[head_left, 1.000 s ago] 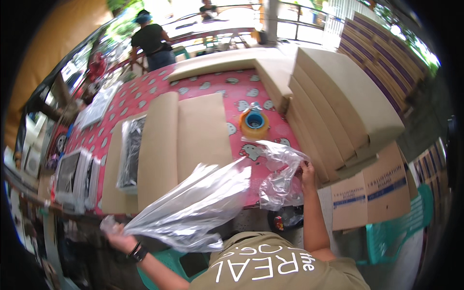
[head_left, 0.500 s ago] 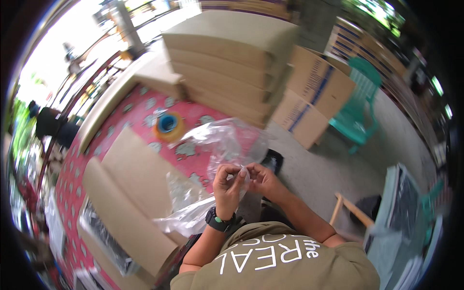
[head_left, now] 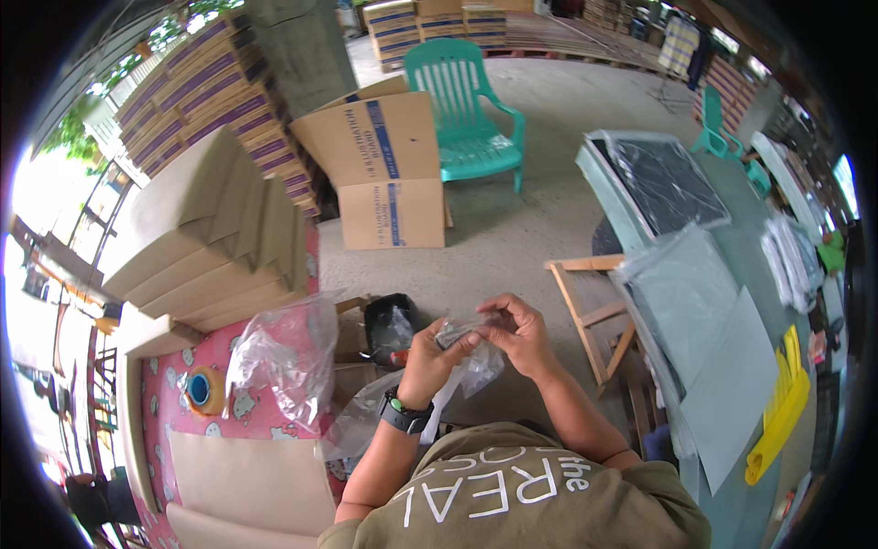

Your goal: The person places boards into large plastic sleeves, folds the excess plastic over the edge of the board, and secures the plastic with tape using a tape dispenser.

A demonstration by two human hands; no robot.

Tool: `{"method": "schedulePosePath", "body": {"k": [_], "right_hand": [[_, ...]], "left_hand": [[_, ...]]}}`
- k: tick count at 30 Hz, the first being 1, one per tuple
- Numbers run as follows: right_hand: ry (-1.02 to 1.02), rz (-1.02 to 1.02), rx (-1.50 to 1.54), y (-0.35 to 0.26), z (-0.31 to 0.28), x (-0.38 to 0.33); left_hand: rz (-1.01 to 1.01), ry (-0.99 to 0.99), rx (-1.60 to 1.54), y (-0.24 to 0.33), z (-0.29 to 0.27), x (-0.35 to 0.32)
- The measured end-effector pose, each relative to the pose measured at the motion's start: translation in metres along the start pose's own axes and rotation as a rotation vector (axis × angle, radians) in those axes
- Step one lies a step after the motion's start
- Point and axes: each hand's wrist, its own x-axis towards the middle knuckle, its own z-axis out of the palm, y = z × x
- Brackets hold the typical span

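Note:
In front of my chest, my left hand (head_left: 432, 359) and my right hand (head_left: 521, 340) pinch a thin piece of clear plastic (head_left: 462, 329) between thumbs and fingertips. More of the clear film (head_left: 477, 371) hangs down below my fingers. To the left, crumpled clear plastic (head_left: 285, 361) lies on a table with a pink patterned cover (head_left: 174, 430). Beside it sits a yellowish roll of tape (head_left: 203, 392) with a blue core. Brown sheet material (head_left: 251, 476) covers the near part of that table.
Brown wrapped stacks (head_left: 210, 247) stand at the left. Ahead are an opened carton (head_left: 393, 174) and a green plastic chair (head_left: 466, 119). Just beyond my hands is a black bin (head_left: 389, 320). At right, a wooden frame (head_left: 594, 316) stands by a green table with plastic-wrapped panels (head_left: 668, 183) and yellow material (head_left: 782, 412).
My view has swung to the right, bringing the green table fully into sight. Both hands still grip the clear plastic, my right hand now raised slightly and farther from the left.

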Motion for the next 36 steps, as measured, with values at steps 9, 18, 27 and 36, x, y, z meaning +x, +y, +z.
{"method": "schedulePosePath", "body": {"k": [9,18,27,36], "right_hand": [[0.070,0.237,0.322,-0.039,-0.146,-0.071],[0.409,0.071,-0.013,-0.060,-0.223,-0.137],[0.799,-0.123,-0.228,-0.087,-0.240,-0.163],[0.441,-0.016,-0.822,-0.068,-0.173,-0.215]], "left_hand": [[-0.018,-0.103,-0.154,-0.028,0.151,0.004],[-0.081,-0.417,-0.054,-0.049,0.242,-0.002],[-0.201,-1.269,0.349,-0.064,0.246,-0.011],[-0.264,-0.296,-0.491,-0.053,0.248,-0.008]]}}
